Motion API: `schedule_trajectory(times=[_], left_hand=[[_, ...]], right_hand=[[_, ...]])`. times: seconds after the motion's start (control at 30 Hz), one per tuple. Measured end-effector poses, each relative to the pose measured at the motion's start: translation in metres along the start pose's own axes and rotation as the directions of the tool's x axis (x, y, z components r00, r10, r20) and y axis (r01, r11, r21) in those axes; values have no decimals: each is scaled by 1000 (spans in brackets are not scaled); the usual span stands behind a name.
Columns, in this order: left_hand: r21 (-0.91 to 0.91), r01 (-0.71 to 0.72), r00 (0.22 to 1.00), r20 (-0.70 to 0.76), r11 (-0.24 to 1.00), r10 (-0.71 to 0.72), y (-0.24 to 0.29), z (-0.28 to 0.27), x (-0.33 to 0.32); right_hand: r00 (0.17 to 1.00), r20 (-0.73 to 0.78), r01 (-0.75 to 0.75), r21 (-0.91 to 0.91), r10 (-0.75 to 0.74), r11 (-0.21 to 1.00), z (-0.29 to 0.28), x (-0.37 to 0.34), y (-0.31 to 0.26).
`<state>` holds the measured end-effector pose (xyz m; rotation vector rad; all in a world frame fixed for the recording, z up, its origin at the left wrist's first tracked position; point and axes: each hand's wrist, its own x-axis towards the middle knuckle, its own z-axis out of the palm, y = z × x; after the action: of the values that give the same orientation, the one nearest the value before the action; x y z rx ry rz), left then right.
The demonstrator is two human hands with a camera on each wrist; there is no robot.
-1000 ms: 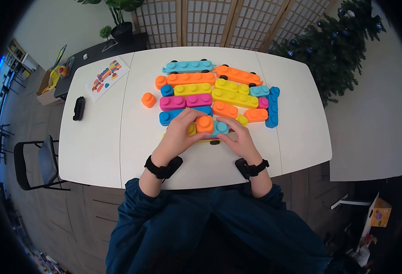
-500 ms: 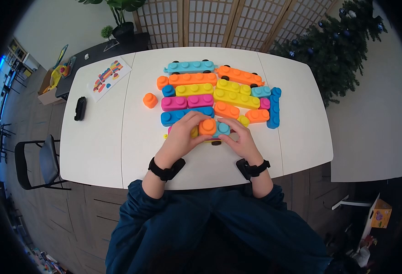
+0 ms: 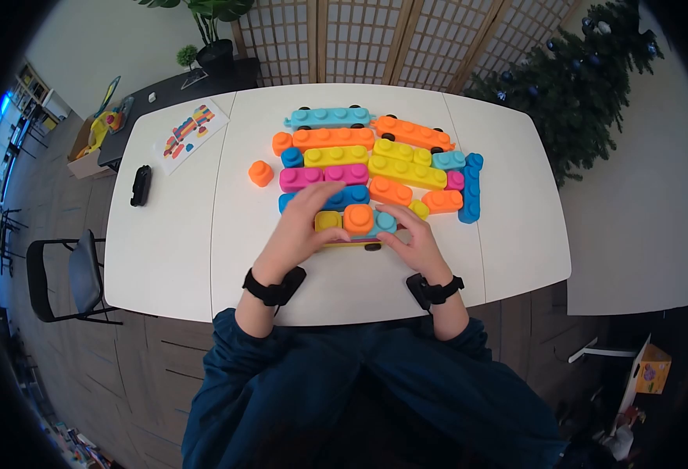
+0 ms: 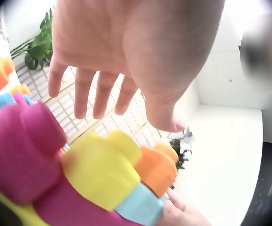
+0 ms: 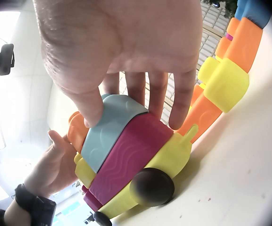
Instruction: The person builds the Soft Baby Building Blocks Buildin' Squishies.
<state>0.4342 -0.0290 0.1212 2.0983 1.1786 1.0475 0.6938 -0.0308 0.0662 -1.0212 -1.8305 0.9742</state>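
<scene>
A toy-block car stands close to the person. Its yellow wheeled base [image 5: 176,155] carries a long magenta block [image 5: 131,155]. On top are a magenta block [image 4: 20,146], a yellow block [image 3: 327,220] and a light blue block [image 3: 385,222], with an orange block [image 3: 358,219] over the light blue one. My right hand [image 3: 413,236] holds the light blue block at the car's right end, thumb on the near side and fingers beyond. Fingers spread, my left hand [image 3: 293,232] hovers over the car's left part, apart from the blocks in the left wrist view.
Behind the car lie rows of blocks, including a long blue block [image 3: 348,195] and a yellow one [image 3: 406,171]. Two wheeled bases, light blue [image 3: 330,118] and orange [image 3: 413,134], sit farthest back. A picture sheet [image 3: 191,133] and a black object [image 3: 141,186] are at left.
My left hand has come away from the orange block, moving left with its fingers opening and uncovering the yellow block. My right hand has kept its place at the light blue block.
</scene>
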Motion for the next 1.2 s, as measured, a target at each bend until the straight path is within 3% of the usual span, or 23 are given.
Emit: schedule_trajectory(times=[0.1,0.13,0.2,0.23,0.3,0.37,0.43,0.5,0.53,0.63,0.7,0.73,0.8,0.87,0.93,1.07,1.2], left_hand=[[92,68,973,-225,993,-46,-38,-24,0],[92,68,973,-225,993,-46,-55,-32,0],[346,206,900,-434,915,-38,-93,-45,-1],[347,205,900,-434,915,-37,-112,-49,-1],[401,383,873,-452,832,-183,-138,-55,-2],[378,432,869,-416,819,-267,-150,-53,-1],[356,479,860,-375,803,-346,-152,-52,2],[355,581,810,-339,732,-479,-152,-49,5],[356,581,810,-340,732,-478,-151,-49,5],[400,552,825,-391,732,-409,-142,-50,3],[325,390,873,-429,862,-233,-126,-53,2],[325,391,872,-430,861,-234,-107,-55,4],[113,226,929,-324,968,-179,-59,-56,10],[70,152,950,-286,986,-126,-36,-52,14],[-73,23,977,-210,997,-38,-19,-46,16],[-66,-7,998,-57,998,4,13,-34,21],[-72,-80,997,-15,994,79,29,-16,24]], right_hand=[[1000,-6,26,-10,-26,1000,0,0,0],[999,-7,40,-21,-40,999,0,0,-1],[999,-5,40,-25,-41,999,0,0,-1],[999,-2,41,-28,-41,999,0,0,-1],[999,-2,41,-28,-41,999,1,0,0],[999,-1,41,-30,-41,999,0,0,0],[1000,11,-19,26,19,999,-1,0,-3],[1000,7,9,-1,-9,1000,-1,0,-1],[999,5,36,-27,-35,999,0,0,0],[999,7,49,-25,-48,999,-1,0,1],[999,21,28,-56,-27,998,-3,0,0],[999,35,8,-87,-5,996,-4,0,-1],[998,61,10,-97,-4,995,-10,3,-7],[996,86,12,-109,-2,994,-16,8,-14],[999,16,31,-75,-30,997,-21,13,-22],[994,-34,104,-62,-106,993,-22,28,-49],[986,-12,166,14,-166,986,-14,41,-66]])
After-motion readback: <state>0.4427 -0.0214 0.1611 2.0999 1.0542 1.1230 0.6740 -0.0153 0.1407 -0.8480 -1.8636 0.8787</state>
